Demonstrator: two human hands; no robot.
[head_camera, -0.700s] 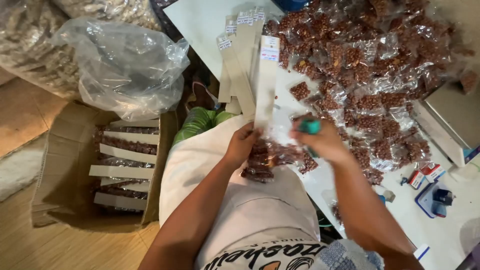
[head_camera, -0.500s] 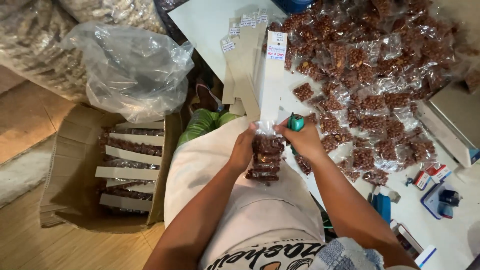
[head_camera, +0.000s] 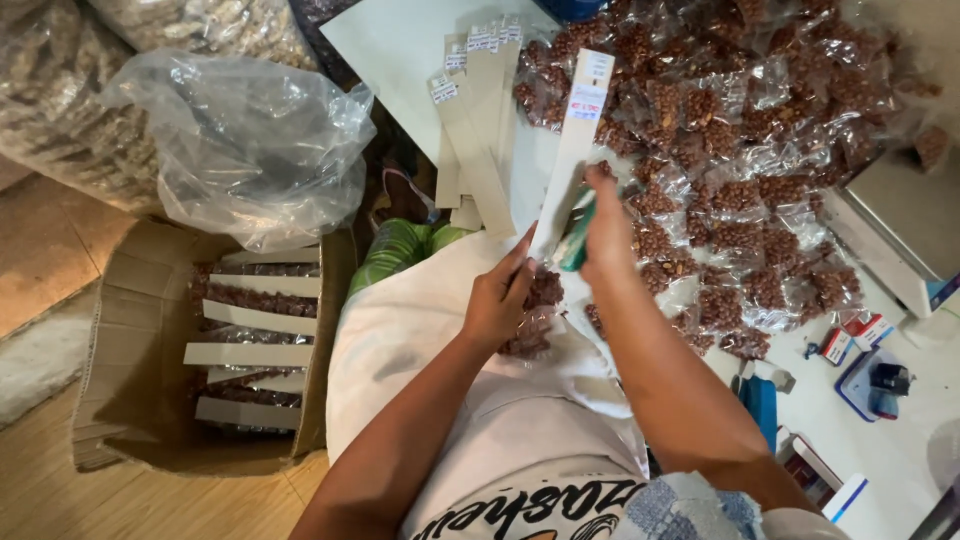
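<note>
I am pinching a long cardboard strip (head_camera: 570, 160) at its lower end with my left hand (head_camera: 497, 300), small packets of nuts (head_camera: 535, 315) bunched under that palm on my lap. My right hand (head_camera: 608, 225) is closing around a green stapler (head_camera: 578, 240) pressed against the strip's edge. Just right of the strip, a heap of loose packets (head_camera: 740, 170) is covering the table (head_camera: 400, 50). If my pinch slackens, I judge the strip could tilt and a packet could slide off my lap.
</note>
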